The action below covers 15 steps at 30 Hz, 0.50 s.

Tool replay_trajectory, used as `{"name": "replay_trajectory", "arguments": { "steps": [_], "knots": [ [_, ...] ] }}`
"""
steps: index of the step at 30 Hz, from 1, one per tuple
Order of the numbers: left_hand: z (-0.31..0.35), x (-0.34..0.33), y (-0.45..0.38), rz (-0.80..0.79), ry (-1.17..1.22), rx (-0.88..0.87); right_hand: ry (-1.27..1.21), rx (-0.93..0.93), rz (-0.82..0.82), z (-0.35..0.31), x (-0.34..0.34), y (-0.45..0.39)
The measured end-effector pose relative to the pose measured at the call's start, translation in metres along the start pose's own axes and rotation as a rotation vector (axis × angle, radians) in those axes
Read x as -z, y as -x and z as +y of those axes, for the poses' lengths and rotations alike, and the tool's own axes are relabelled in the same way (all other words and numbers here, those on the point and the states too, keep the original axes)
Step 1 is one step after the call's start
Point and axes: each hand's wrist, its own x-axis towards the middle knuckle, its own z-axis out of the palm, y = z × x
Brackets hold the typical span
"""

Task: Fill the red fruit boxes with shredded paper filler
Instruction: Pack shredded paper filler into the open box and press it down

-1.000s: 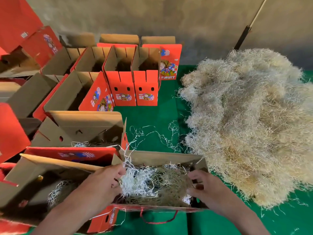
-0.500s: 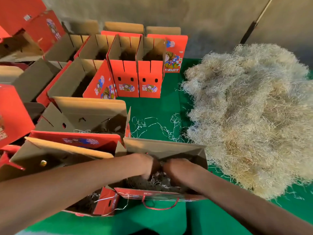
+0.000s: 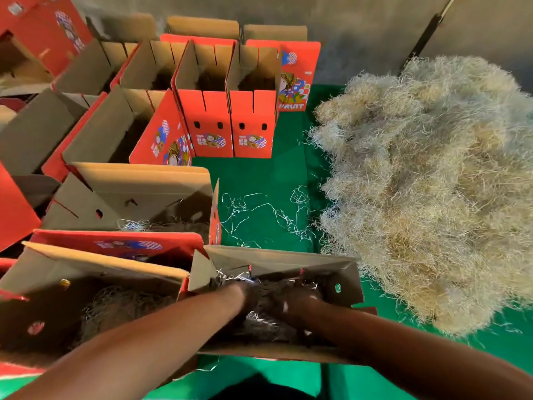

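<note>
Both hands deep in the near box (image 3: 350, 280): left hand (image 3: 245, 293) and right hand (image 3: 291, 303) side by side, sunk into dark filler (image 3: 259, 321) there, apparently pressing it down. Fingers buried and blurred, so cannot tell whether grasping a clump or pushing flat. Judged part-way through, and nearer the start than the end. Filler already inside three near boxes: the one under the hands, the near-left box (image 3: 95, 265) with a dark wad in its bottom, and the box just behind it (image 3: 138, 180) with a few strands showing. Far boxes (image 3: 207, 122) standing in rows at far left, flaps up; interiors in shadow, so contents cannot be told, though likely still to fill. Big pile (image 3: 427, 192) of pale shredded paper on the right of the green table (image 3: 259, 174), close beside the near box, hardly depleted. Loose strands (image 3: 259, 215) scattered between pile and boxes. Left to do, by this reading: finish packing this box, then work through the far rows from the pile.
</note>
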Motion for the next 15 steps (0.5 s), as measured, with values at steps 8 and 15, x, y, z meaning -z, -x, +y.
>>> {"name": "replay_trajectory", "arguments": {
  "steps": [8, 15],
  "knots": [
    [-0.016, -0.012, 0.013, -0.191, 0.074, 0.197, 0.040, -0.057, -0.036, 0.045, -0.023, 0.024],
    [-0.013, 0.007, 0.013, -0.142, 0.074, -0.003, 0.167, 0.136, -0.032, 0.021, 0.036, 0.036]
  ]
}}
